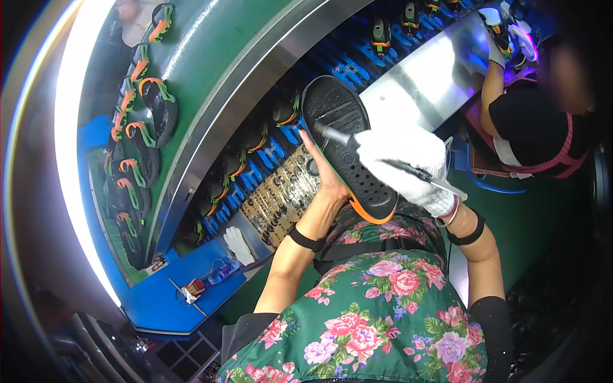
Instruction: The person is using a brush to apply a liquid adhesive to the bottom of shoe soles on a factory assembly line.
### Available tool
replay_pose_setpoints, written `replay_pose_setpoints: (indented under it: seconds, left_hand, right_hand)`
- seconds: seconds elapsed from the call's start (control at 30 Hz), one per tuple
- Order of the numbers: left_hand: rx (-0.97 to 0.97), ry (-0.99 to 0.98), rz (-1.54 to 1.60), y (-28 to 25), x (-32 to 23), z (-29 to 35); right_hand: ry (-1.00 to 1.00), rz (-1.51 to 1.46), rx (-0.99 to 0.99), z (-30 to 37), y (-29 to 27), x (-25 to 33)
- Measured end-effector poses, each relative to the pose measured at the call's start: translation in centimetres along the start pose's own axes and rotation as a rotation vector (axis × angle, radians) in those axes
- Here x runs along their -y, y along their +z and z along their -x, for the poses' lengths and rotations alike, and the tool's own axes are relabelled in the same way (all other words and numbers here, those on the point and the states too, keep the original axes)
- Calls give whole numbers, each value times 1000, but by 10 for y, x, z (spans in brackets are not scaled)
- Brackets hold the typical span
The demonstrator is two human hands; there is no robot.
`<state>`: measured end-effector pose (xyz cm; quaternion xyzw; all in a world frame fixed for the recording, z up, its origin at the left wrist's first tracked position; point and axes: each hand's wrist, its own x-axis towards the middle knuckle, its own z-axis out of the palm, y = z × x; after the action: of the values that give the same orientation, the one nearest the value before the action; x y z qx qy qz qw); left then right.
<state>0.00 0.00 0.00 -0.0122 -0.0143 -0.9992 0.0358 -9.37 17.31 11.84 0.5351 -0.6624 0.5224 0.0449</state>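
Note:
My bare left hand (327, 173) is closed along the left edge of a black shoe sole (369, 180), holding it up in front of me at a tilt. The sole has a hollow, ribbed inner face with small holes, and an orange rim at the near end. In a white knitted glove, my right hand (403, 165) grips a brush (338, 136). Its bristles touch the inside of the sole, toward the far half, and its handle end sticks out past my wrist. Most of my left fingers are hidden behind the sole.
Behind the sole runs a conveyor with blue racks (252, 167) carrying dark, orange-edged shoe parts. A green shelf (207, 48) holds more. A white glove (239, 246) lies by a blue table (153, 300) with a bottle. A co-worker (530, 121) sits at right, handling a shoe.

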Motion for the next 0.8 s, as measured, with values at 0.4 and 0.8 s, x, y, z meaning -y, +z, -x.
replay_pose_setpoints:
  seconds: [0.4, 0.8]
  left_hand:
    - [-231, 116, -377, 42, -3, -18]
    - [-141, 75, -348, 48, -14, -32]
  right_hand:
    - [-61, 33, 38, 5, 7, -2]
    - [-61, -65, 71, 11, 8, 5]
